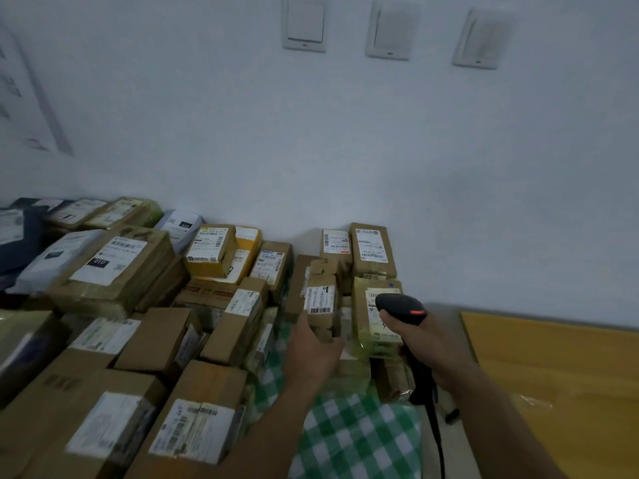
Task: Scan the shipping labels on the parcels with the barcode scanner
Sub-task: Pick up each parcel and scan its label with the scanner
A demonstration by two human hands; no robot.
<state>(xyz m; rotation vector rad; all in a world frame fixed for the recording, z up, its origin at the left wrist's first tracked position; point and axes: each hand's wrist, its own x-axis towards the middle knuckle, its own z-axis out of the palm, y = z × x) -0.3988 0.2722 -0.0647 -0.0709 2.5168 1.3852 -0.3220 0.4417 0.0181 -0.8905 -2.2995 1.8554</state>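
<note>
My right hand [427, 344] grips a black barcode scanner [403, 307] by its handle, with a red light glowing on the scanner's head. The head points at the parcels ahead and partly covers a taped brown parcel [375, 326]. My left hand [313, 354] holds a small brown parcel [321, 305] upright, with the white barcode label [320, 300] turned toward me. Two more labelled boxes [371, 252] stand against the wall behind it.
Many cardboard parcels [114, 267] with white labels fill the left side, over a green-and-white checked cloth [352, 437]. A yellow surface [560, 368] lies at right. The scanner cable [437, 440] runs down toward me. Three wall switches [392, 29] are above.
</note>
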